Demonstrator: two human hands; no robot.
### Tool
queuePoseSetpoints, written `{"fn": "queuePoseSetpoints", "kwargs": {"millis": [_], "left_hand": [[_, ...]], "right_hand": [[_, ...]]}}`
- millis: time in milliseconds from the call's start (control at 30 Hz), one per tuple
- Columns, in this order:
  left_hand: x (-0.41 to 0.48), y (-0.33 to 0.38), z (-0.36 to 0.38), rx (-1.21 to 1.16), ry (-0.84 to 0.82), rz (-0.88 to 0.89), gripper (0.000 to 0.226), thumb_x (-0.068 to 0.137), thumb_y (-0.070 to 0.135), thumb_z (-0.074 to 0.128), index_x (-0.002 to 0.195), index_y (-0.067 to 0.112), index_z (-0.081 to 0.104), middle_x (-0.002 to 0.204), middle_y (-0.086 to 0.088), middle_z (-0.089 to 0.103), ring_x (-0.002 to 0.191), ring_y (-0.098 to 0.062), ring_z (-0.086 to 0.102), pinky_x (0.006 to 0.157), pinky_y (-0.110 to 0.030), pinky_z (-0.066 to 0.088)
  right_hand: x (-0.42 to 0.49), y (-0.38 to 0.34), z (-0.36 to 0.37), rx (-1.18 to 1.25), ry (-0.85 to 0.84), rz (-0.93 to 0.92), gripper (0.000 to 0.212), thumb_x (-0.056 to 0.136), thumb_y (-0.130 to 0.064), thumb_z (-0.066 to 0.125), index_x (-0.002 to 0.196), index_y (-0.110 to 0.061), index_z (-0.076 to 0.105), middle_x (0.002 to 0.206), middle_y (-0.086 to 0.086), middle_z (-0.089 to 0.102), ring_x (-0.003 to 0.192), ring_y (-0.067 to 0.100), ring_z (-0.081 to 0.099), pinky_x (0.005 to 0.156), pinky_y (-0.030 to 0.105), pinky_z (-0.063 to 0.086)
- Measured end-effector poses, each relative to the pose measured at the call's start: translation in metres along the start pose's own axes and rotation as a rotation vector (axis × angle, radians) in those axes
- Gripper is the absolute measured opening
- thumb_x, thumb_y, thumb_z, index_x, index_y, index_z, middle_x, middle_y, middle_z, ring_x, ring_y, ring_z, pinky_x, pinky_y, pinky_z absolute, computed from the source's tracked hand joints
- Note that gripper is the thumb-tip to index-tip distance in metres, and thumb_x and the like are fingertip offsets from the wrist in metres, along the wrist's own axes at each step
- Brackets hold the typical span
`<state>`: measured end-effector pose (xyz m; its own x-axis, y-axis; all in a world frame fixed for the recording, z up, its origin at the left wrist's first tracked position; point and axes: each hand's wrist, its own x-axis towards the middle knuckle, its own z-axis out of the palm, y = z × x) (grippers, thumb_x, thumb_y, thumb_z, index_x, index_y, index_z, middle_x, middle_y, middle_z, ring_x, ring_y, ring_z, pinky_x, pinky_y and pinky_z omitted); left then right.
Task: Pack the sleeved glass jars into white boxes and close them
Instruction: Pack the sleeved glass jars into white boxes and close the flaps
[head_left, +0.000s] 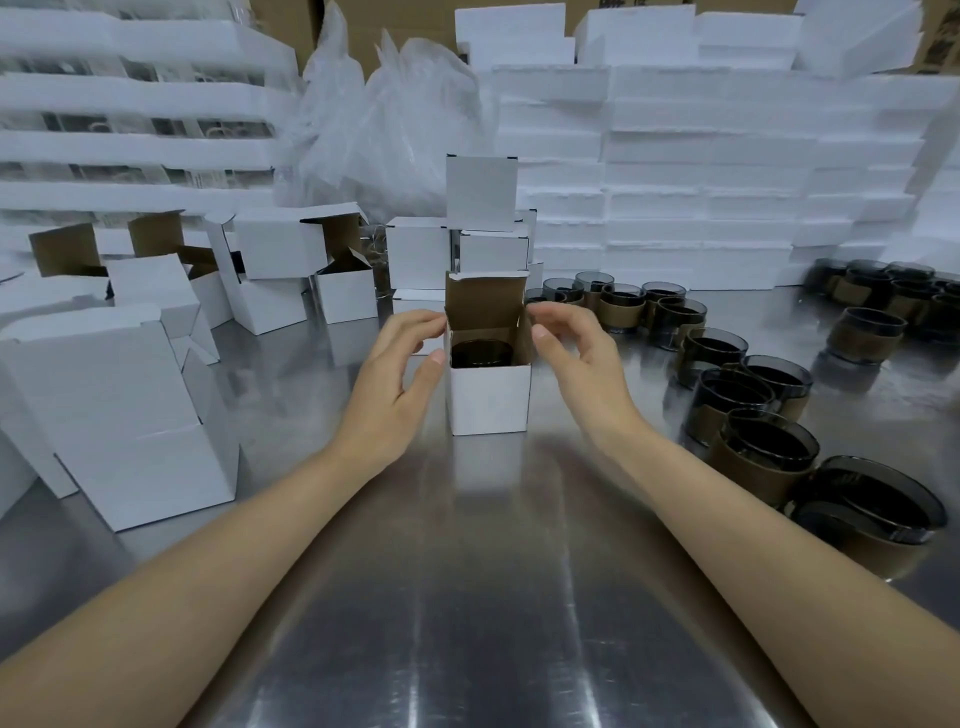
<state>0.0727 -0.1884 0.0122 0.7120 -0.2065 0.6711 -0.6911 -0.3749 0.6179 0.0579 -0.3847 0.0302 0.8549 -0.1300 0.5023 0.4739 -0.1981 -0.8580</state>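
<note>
**Open box, jar inside, both hands at the flaps**

Nearest to my view, two bare forearms are reaching out over the steel table (493, 597), which is shining with streaks of reflected light.

Starting at the left, I am seeing a large white box (124, 415) lying tilted on the table, and behind it a cluster of open white boxes (270, 270) standing with their brown insides showing. Farther back, foam trays (130, 130) are sitting in layers with glassware between them.

Moving inward, the left hand (400, 379) is hovering at the left side of the open white box (488, 397), its fingers loosely curved; the thumb tip is touching the box's left upper edge and the fingertips are just at the left flap, gripping nothing that I can make out. That box is standing upright at the middle of the table with its lid flap raised at the back, and a dark glass jar (480, 353) is sitting down inside it. Behind it, closed white boxes (480, 223) are stacked up.

The right hand (576, 353) is hanging just beside the box's right flap, fingers relaxed and spread, holding nothing; I cannot tell whether it is touching the flap.

At the right, sleeved glass jars (753, 415) are standing in a curving row, touching one another, with another group (893, 301) well apart at the far edge. White foam blocks (727, 182) are stacked behind them.
</note>
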Motion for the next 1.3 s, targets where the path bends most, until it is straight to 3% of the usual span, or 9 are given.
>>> {"fn": "queuePoseSetpoints", "kwargs": {"millis": [133,300,433,667,833,967,1100,1200,1300], "left_hand": [[-0.001,0.000,0.001,-0.035,0.026,0.010,0.039,0.095,0.028,0.041,0.126,0.007,0.053,0.133,0.004,0.046,0.125,-0.002,0.043,0.105,-0.019,0.035],[-0.001,0.001,0.003,-0.049,0.033,-0.005,0.036,0.093,0.029,0.046,0.123,0.010,0.050,0.135,0.003,0.045,0.123,0.000,0.044,0.102,-0.015,0.037],[-0.001,0.000,0.003,-0.026,-0.008,0.022,0.037,0.093,0.029,0.050,0.124,0.009,0.051,0.135,0.001,0.044,0.124,-0.001,0.043,0.104,-0.017,0.036],[-0.004,0.001,0.006,0.056,-0.187,0.139,0.032,0.096,0.040,0.043,0.111,0.017,0.059,0.122,0.008,0.051,0.120,-0.008,0.050,0.100,-0.026,0.042],[-0.004,0.001,0.009,0.001,-0.162,0.023,0.024,0.097,0.040,0.043,0.102,0.026,0.062,0.138,0.007,0.030,0.135,0.000,0.027,0.103,-0.008,0.028],[-0.003,0.004,0.009,-0.059,-0.250,-0.031,0.029,0.096,0.047,0.042,0.123,0.039,0.047,0.146,0.012,0.022,0.137,0.009,0.020,0.107,-0.004,0.020],[-0.003,-0.001,0.009,-0.073,-0.242,-0.113,0.056,0.091,0.059,0.043,0.138,0.029,0.037,0.139,0.013,0.042,0.128,0.001,0.039,0.110,-0.028,0.033],[-0.002,-0.002,0.009,-0.171,-0.192,-0.137,0.046,0.085,0.060,0.054,0.118,0.031,0.039,0.139,0.013,0.046,0.127,-0.004,0.046,0.110,-0.037,0.037],[-0.002,-0.005,0.009,-0.185,-0.151,-0.111,0.041,0.082,0.060,0.060,0.105,0.045,0.030,0.136,0.012,0.048,0.128,-0.007,0.046,0.110,-0.038,0.037]], "right_hand": [[0.000,0.001,0.003,0.217,-0.179,0.113,0.041,0.091,-0.017,0.054,0.128,-0.035,0.052,0.141,-0.005,0.048,0.129,0.012,0.048,0.109,0.041,0.040],[-0.003,-0.001,0.005,0.226,-0.128,0.065,0.037,0.082,-0.020,0.056,0.115,-0.036,0.050,0.140,-0.003,0.046,0.122,0.013,0.052,0.108,0.049,0.039],[-0.002,-0.002,0.005,0.093,-0.233,0.096,0.043,0.080,-0.030,0.050,0.122,-0.038,0.054,0.124,-0.004,0.056,0.111,-0.001,0.052,0.113,0.040,0.033],[-0.005,0.006,0.010,0.060,-0.289,0.143,0.056,0.086,-0.024,0.055,0.136,-0.044,0.039,0.139,-0.024,0.039,0.120,-0.018,0.038,0.100,0.019,0.029],[-0.002,0.007,0.012,0.207,-0.197,0.104,0.070,0.087,0.005,0.049,0.139,-0.038,0.029,0.120,-0.010,0.063,0.116,0.010,0.055,0.102,0.026,0.041],[-0.005,0.006,0.013,0.109,-0.184,0.033,0.036,0.093,0.007,0.045,0.115,-0.020,0.056,0.111,-0.007,0.063,0.101,-0.005,0.058,0.088,0.013,0.043],[-0.005,0.009,0.005,0.082,-0.282,0.060,0.031,0.097,-0.029,0.038,0.120,-0.025,0.058,0.131,-0.010,0.055,0.123,-0.005,0.047,0.102,0.014,0.036],[-0.006,0.008,0.003,0.044,-0.298,0.015,0.035,0.091,-0.046,0.042,0.120,-0.033,0.057,0.133,-0.014,0.053,0.127,-0.005,0.044,0.104,0.013,0.034],[-0.009,0.007,0.006,-0.024,-0.214,-0.091,0.020,0.093,-0.030,0.055,0.111,-0.028,0.062,0.118,-0.014,0.061,0.112,-0.004,0.053,0.088,0.008,0.039]]}}
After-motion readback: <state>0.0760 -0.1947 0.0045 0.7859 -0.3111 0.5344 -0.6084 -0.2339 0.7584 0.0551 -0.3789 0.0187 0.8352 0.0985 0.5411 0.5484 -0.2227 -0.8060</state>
